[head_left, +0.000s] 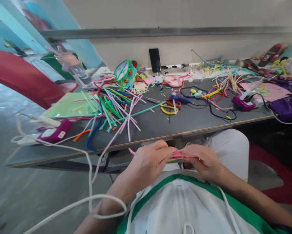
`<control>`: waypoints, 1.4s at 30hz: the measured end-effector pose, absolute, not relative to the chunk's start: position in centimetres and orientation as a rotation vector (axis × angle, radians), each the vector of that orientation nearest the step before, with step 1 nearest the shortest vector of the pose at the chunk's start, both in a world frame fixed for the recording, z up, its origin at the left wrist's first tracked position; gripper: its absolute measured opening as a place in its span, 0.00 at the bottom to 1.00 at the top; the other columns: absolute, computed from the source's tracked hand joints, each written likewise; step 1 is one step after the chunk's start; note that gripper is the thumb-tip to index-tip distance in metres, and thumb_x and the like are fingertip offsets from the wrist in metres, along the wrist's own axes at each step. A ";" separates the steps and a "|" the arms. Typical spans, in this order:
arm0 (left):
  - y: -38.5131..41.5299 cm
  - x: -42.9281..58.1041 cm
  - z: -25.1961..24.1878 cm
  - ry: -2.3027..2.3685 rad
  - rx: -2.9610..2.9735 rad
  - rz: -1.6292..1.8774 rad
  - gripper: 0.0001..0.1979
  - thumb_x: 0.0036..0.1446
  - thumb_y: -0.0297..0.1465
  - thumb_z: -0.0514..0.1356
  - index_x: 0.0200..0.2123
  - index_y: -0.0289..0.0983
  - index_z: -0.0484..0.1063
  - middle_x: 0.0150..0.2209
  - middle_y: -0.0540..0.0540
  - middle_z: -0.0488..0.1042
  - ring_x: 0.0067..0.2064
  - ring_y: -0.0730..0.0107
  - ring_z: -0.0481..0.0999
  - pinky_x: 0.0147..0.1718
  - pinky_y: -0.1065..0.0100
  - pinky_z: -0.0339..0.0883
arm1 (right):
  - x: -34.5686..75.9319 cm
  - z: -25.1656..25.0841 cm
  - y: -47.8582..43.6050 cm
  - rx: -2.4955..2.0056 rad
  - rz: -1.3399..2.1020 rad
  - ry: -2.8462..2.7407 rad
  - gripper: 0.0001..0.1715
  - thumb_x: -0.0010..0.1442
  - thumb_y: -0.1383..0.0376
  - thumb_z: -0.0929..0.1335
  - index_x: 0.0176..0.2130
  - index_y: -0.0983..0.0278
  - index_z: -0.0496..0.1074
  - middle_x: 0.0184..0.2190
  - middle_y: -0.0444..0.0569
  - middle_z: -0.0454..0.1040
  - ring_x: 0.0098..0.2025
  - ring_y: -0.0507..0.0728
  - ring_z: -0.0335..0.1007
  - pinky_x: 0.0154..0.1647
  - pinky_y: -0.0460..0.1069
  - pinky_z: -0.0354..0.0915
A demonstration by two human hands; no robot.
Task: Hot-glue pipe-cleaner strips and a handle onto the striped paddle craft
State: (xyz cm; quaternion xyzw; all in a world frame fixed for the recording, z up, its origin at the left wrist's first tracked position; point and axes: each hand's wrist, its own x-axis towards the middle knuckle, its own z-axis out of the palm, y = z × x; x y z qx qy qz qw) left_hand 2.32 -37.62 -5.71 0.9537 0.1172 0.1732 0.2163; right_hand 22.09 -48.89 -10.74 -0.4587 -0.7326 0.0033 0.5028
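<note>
Just above my lap, both hands grip a small flat bundle of pipe cleaners [176, 156], pink on top with yellow and green below. My left hand [152, 158] closes over its left end, where one pink tip sticks out past the wrist. On the right end, my right hand [205, 160] pinches with thumb and fingers. Most of the bundle is hidden under the fingers. On the table [197, 118] in front lies a loose heap of coloured pipe cleaners [114, 107]. Scissors with red handles [172, 103] rest near a blue glue gun [181, 99].
Two purple power sockets [55, 131] [243, 103] sit at the left and right, with cords trailing. A white cable [90, 182] loops by my left forearm. A phone [155, 60] leans on the wall. A clear drink bottle [75, 70] and a red chair [21, 76] are at left.
</note>
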 end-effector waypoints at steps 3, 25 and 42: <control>-37.7 2.5 -6.5 0.283 2.531 0.627 0.15 0.62 0.25 0.54 0.50 0.38 0.73 0.41 0.44 0.73 0.40 0.70 0.75 0.39 0.71 0.69 | 22.0 -10.2 -49.3 -1.078 -0.062 -1.780 0.20 0.58 0.77 0.63 0.48 0.61 0.69 0.37 0.49 0.79 0.41 0.53 0.77 0.40 0.48 0.73; -37.1 2.2 -9.2 -0.116 2.087 0.830 0.12 0.61 0.25 0.54 0.38 0.39 0.77 0.35 0.41 0.76 0.37 0.68 0.75 0.37 0.66 0.71 | 23.0 -8.3 -51.9 -0.937 -0.156 -2.148 0.16 0.56 0.75 0.67 0.44 0.61 0.71 0.38 0.53 0.80 0.43 0.58 0.77 0.44 0.54 0.75; -38.3 2.1 -9.9 -0.105 2.189 0.990 0.09 0.55 0.24 0.61 0.41 0.37 0.72 0.39 0.41 0.76 0.43 0.64 0.76 0.48 0.56 0.70 | 22.6 -7.3 -51.9 -0.999 -0.179 -2.165 0.14 0.57 0.75 0.66 0.41 0.59 0.71 0.37 0.51 0.80 0.41 0.58 0.79 0.41 0.53 0.77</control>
